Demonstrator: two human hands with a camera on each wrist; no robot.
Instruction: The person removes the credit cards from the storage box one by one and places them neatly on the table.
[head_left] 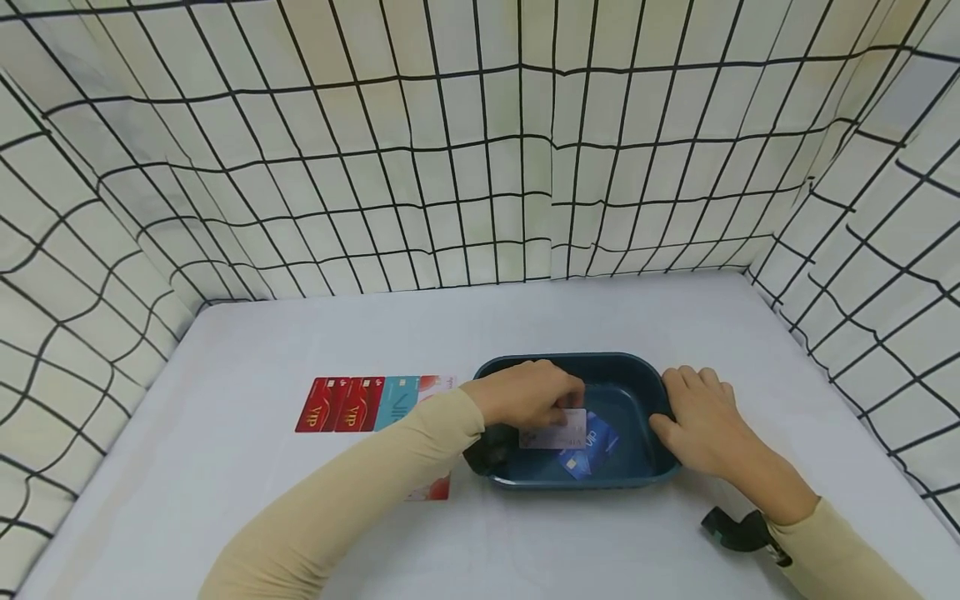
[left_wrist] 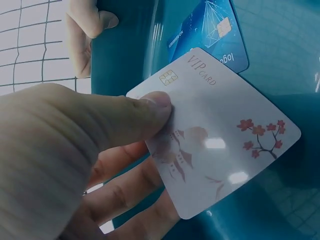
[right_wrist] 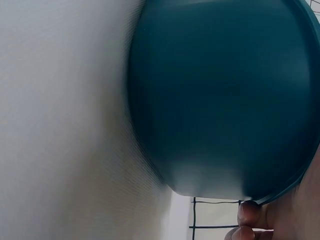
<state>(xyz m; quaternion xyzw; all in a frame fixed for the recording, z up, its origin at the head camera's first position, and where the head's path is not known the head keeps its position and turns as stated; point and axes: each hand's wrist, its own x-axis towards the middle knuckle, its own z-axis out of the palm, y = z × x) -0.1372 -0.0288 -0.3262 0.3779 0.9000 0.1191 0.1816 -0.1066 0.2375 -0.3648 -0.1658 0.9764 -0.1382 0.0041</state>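
Bench (head_left: 225, 467): pale surface inside checked cloth walls; it carries everything below.
Tub (head_left: 637, 367): dark teal, oblong, its long axis running left to right across the bench; the landmark for all the rest.
Left hand (head_left: 528, 396): reaches over the tub's left rim into the basin. Thumb on top and fingers (left_wrist: 125, 195) beneath pinch the white card by its left edge.
Right hand (head_left: 701, 425): lies against the tub's right rim from outside, fingers fairly straight and close together on the wall, thumb at the rim; it pinches nothing.
White card (left_wrist: 220, 135): marked VIP CARD, with a chip and a blossom sprig; held inside the tub, over its floor, tilted. Its long axis runs away from the thumb toward the tub's right end.
Blue card (head_left: 588, 450): lies on the tub floor, just right of and partly under the white card.
Card row (head_left: 360, 404): two red VIP cards and a teal one, side by side on the bench left of the tub.
Key relation: the left hand is the nearer hand to both cards; the blue card lies just beyond its fingertips, toward the right hand.
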